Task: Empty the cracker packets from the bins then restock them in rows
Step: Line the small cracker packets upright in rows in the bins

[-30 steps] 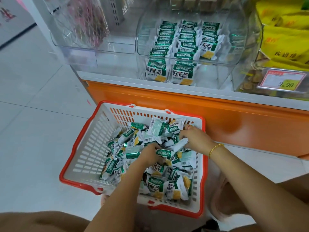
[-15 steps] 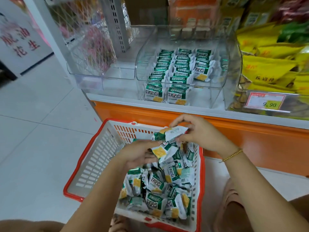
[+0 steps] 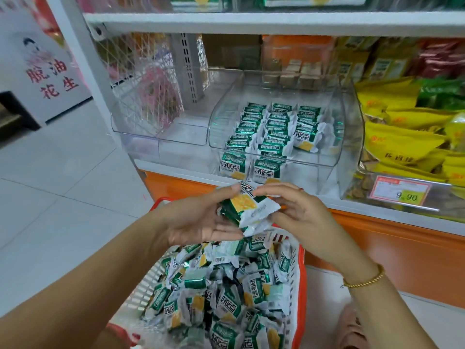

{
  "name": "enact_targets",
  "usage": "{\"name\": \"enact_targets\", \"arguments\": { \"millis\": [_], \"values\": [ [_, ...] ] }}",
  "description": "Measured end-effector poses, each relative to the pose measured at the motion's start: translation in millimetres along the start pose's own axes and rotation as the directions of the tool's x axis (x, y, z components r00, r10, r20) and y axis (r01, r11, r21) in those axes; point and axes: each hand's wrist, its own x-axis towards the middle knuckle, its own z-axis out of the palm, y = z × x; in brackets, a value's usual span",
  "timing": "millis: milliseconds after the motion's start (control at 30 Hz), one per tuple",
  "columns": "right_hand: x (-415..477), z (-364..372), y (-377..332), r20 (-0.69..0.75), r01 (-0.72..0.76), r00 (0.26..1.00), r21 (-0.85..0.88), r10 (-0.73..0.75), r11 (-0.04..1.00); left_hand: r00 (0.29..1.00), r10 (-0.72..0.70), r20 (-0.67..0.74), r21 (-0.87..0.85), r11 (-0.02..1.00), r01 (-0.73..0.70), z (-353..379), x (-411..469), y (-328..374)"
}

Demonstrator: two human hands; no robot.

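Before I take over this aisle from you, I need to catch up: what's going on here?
A person is restocking. The left hand and the right hand together hold a small stack of green-and-white foil cracker packets above a red-and-white plastic basket heaped with loose ones. Behind it, a clear plastic bin already holds three neat rows of the same packets. The right row is shorter than the other two, so filling looks partway done.

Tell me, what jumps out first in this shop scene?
The left hand and right hand hold a small stack of cracker packets at the centre. Below them a red-rimmed basket brims with loose packets, and behind, on the shelf, a clear bin holds green packets in neat rows.
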Motion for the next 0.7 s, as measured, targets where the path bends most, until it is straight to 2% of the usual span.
{"name": "enact_targets", "arguments": {
  "millis": [167, 300, 400, 500, 567, 700],
  "values": [
    [14, -22, -16, 0.131, -0.135, 0.982, -0.002, 0.135, 0.991, 0.987, 0.158, -0.009, 0.117, 0.981, -0.156, 2, 12, 9],
    [44, -40, -38, 0.158, -0.210, 0.957, -0.209, 0.245, 0.955, 0.946, 0.324, 0.017, 0.271, 0.909, -0.316, 9, 18, 23],
    [67, -50, -56, 0.184, -0.154, 0.944, -0.486, 0.273, 0.860, 0.904, 0.428, 0.005, 0.273, 0.869, -0.413, 16, 24, 34],
    [89, -61, -69, 0.175, -0.076, 0.955, -0.635, 0.239, 0.769, 0.847, 0.526, -0.076, 0.255, 0.831, -0.494, 20, 33, 45],
    [101, -71, -76, 0.173, -0.076, 0.951, -0.674, 0.257, 0.735, 0.809, 0.580, -0.091, 0.276, 0.796, -0.539, 22, 36, 53],
    [117, -84, -89, 0.222, -0.076, 0.935, -0.634, 0.276, 0.769, 0.739, 0.671, -0.060, 0.338, 0.710, -0.617, 27, 34, 63]
  ]
}}
